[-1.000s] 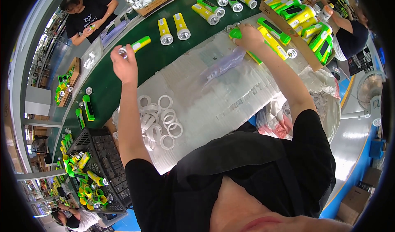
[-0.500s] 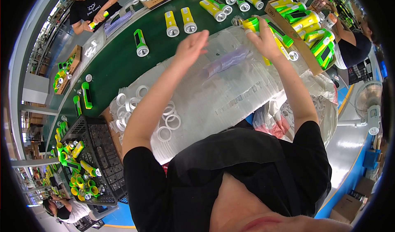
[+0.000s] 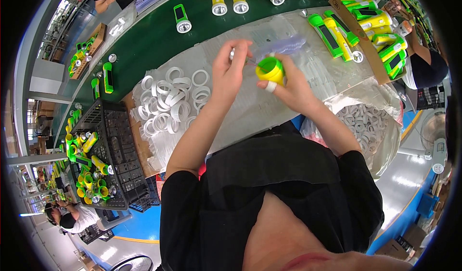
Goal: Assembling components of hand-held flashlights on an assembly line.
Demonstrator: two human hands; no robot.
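My right hand (image 3: 294, 89) is wrapped around a yellow and green flashlight body (image 3: 270, 74), its open end turned up toward me. White tape is around one finger of that hand. Just left of it, my left hand (image 3: 229, 71) is closed on a small silvery lamp part (image 3: 232, 54), mostly hidden by the fingers. What looks like a thin wire runs from there to the body's open mouth. Behind both hands lies a stack of clear lens discs (image 3: 281, 46). White plastic rings (image 3: 168, 98) are heaped to the left of my left forearm.
Finished-looking flashlights (image 3: 334, 35) lie beside a full cardboard box (image 3: 358, 33) at right. More stand along the green belt (image 3: 202, 28). A black crate (image 3: 122, 155) is at left, a sack of white rings (image 3: 368, 126) at right. Co-workers sit across and beside the bench.
My right hand has come back from the flashlights at far right and now holds a flashlight body near the middle. My left hand has closed and moved toward it. The view has shifted.
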